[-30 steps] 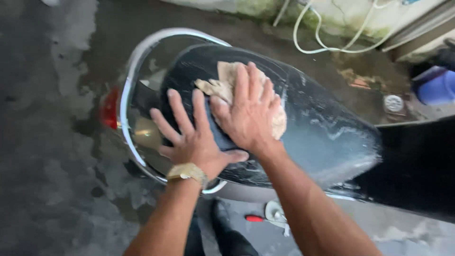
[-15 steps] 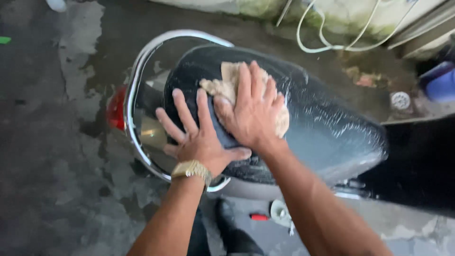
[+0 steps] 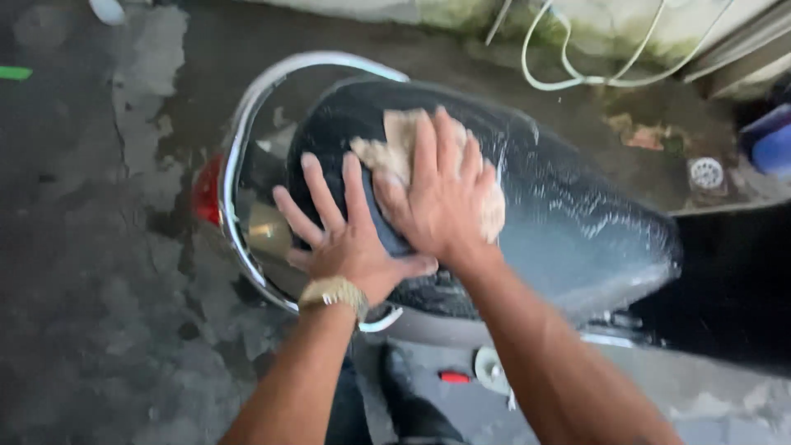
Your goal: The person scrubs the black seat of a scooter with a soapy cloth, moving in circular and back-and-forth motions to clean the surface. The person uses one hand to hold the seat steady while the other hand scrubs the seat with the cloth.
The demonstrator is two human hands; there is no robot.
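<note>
The sponge (image 3: 404, 144), a tan and soapy pad, lay on the rear part of a black scooter seat (image 3: 568, 239), mostly hidden under the right hand (image 3: 437, 202).

In the head view, the only view there was, that right hand lay flat on the sponge with its fingers stretched and slightly spread, pressing down rather than closing around it; an open palm of this kind looked suited to pushing the pad across a broad curved surface. The left hand (image 3: 346, 243) rested just beside it, also open, fingers fanned over the seat's near edge, its thumb tucked under the right wrist. It held nothing and seemed placed there as a brace. A gold wristwatch (image 3: 334, 292) sat on the left wrist.

The seat was wet and streaked with pale suds, most thickly towards the right. A curved chrome grab rail (image 3: 239, 132) wrapped round the scooter's tail, with a red tail light (image 3: 206, 189) below it. The wet concrete ground (image 3: 91, 272) showed dark patches. A white hose (image 3: 568, 74) looped along the far wall, and a round floor drain (image 3: 706, 173) sat near a blue container (image 3: 770, 144) at the right edge.

Counted: one sponge, two hands, one watch, one seat, one rail, one tail light, one hose, one drain.
</note>
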